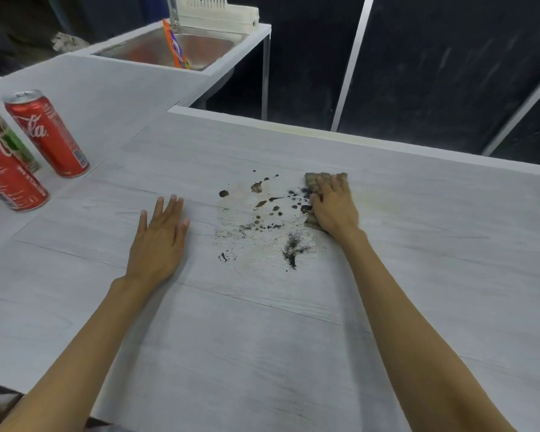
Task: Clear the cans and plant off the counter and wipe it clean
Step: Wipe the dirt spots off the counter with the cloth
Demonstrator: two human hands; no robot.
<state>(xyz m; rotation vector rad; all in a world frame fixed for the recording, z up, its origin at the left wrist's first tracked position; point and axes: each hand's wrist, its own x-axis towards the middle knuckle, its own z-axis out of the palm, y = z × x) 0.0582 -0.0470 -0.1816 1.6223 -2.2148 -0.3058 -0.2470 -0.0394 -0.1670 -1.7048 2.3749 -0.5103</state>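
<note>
Dark soil and brown smears [264, 213] are scattered over the middle of the pale wood-grain counter [262, 322]. My right hand [334, 207] presses flat on a brownish cloth [313, 182] at the right edge of the dirt. My left hand [159, 241] lies flat on the counter to the left of the mess, fingers apart, holding nothing. Two red cola cans [49, 135] [7, 169] stand at the far left, with a green can [19, 145] partly hidden behind them. No plant is in view.
A steel sink [156, 48] sits at the back left with an orange packet [176, 46] leaning in it and a white rack [219, 12] behind. The counter's far edge [325, 130] drops off to a dark floor with metal frame bars.
</note>
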